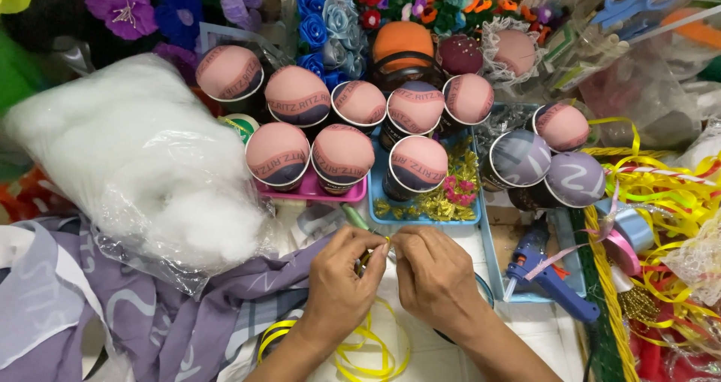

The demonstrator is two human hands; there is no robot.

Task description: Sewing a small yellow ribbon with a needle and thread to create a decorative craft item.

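My left hand [344, 277] and my right hand [433, 274] meet fingertip to fingertip low in the middle of the head view. Between them they pinch a thin yellow ribbon [379, 241] at a small point. The rest of this yellow ribbon [373, 350] lies in loose loops under my wrists on the white surface. A green stick [353, 217] pokes out just above my left hand. Purple patterned fabric [173, 314] spreads to the left of my left hand.
Several cups capped with pink padded fabric [342, 155] stand in rows behind, some in a blue tray [424, 215]. A clear bag of white stuffing [143, 164] sits at left. A blue glue gun [544, 273] lies at right, beside ribbon spools [629, 235] and tangled ribbons. Fabric flowers line the back.
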